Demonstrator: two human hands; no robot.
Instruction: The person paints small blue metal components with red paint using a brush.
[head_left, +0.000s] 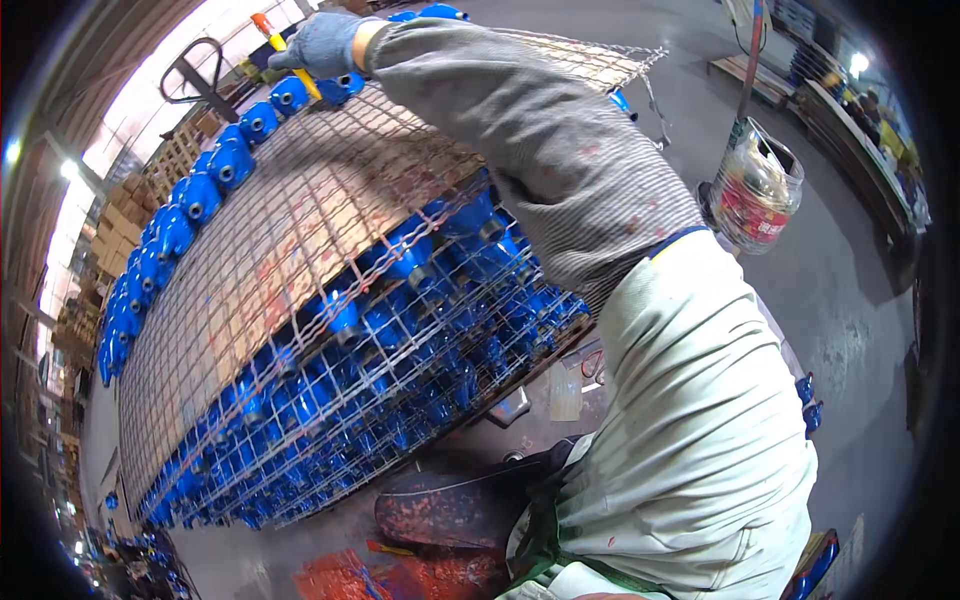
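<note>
Reaching to upper left, gloved right hand (318, 42) grips yellow-orange tool (283, 45) over blue castings (215, 170); left hand unseen; next: careful placement.

One gloved hand (318, 45) shows at the end of a fully outstretched grey-sleeved arm, fingers curled closed.

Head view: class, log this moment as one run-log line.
right hand: gloved, on a blue casting, far edge | left hand: not in view | wire mesh crate: full of blue castings | hanging clear jar: right
</note>
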